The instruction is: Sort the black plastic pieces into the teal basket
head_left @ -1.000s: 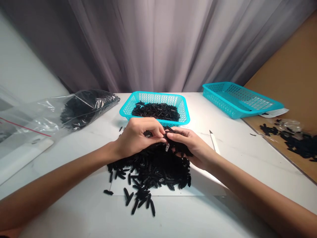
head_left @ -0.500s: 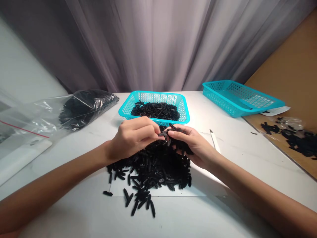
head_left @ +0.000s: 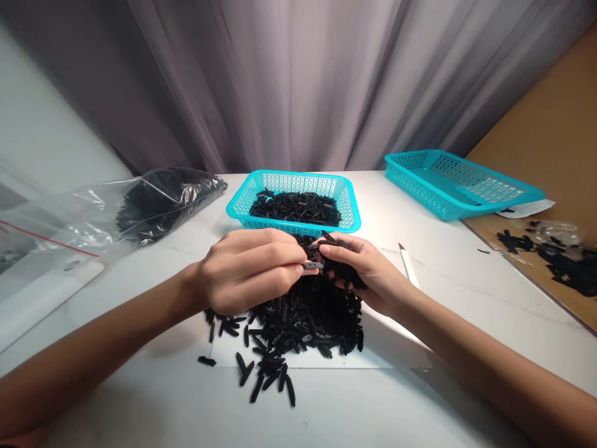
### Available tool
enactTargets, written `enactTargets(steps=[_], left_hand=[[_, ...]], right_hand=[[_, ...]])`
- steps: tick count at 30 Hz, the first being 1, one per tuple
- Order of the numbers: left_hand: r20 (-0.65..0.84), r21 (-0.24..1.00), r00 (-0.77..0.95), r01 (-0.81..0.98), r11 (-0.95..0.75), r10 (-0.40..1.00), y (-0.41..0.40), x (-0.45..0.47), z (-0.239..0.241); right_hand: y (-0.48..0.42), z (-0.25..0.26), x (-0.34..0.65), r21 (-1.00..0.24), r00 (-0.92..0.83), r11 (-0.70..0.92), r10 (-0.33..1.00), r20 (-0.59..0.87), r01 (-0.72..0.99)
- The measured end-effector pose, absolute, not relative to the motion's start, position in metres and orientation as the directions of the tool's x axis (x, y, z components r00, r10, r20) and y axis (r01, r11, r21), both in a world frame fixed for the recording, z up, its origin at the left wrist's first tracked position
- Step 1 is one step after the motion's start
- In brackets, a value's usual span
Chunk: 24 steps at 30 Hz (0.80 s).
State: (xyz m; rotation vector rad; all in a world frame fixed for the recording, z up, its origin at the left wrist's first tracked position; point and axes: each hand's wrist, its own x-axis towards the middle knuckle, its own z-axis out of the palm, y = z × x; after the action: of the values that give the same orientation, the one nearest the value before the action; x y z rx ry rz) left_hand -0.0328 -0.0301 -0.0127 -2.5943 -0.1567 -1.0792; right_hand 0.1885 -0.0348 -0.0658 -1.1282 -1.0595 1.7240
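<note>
My left hand (head_left: 254, 267) pinches a small black strip (head_left: 313, 266) with a row of little holes on its face. Beside it, my right hand (head_left: 375, 267) is curled around a handful of similar black pieces (head_left: 344, 272), its thumb resting on top. Some pieces poke out past the right fingers, which are partly hidden. Under both hands lies a loose pile of black pieces (head_left: 298, 323) on a white sheet (head_left: 382, 351). Just behind the hands stands a turquoise basket (head_left: 239, 204) with more such pieces inside.
A clear plastic bag (head_left: 172, 205) full of black pieces lies at the left. A second turquoise basket (head_left: 450, 208) sits at the back right. Near my right wrist is a white pointed tool (head_left: 408, 262). More black pieces (head_left: 571, 267) lie on the brown surface at far right.
My left hand has turned and shifted slightly down, so the strip's holed face now shows at its fingertips. The right hand keeps its handful; the whole view has shifted slightly.
</note>
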Motion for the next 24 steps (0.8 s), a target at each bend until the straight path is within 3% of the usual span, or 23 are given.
enactTargets(steps=[24], left_hand=[[0.719,-0.31,0.693,0.252,-0.917,-0.053,-0.0342,-0.0318,-0.0042]], right_hand=[[-0.0356,-0.0683,0.1878,-0.918,-0.287,-0.346,0.915,-0.284,-0.193]])
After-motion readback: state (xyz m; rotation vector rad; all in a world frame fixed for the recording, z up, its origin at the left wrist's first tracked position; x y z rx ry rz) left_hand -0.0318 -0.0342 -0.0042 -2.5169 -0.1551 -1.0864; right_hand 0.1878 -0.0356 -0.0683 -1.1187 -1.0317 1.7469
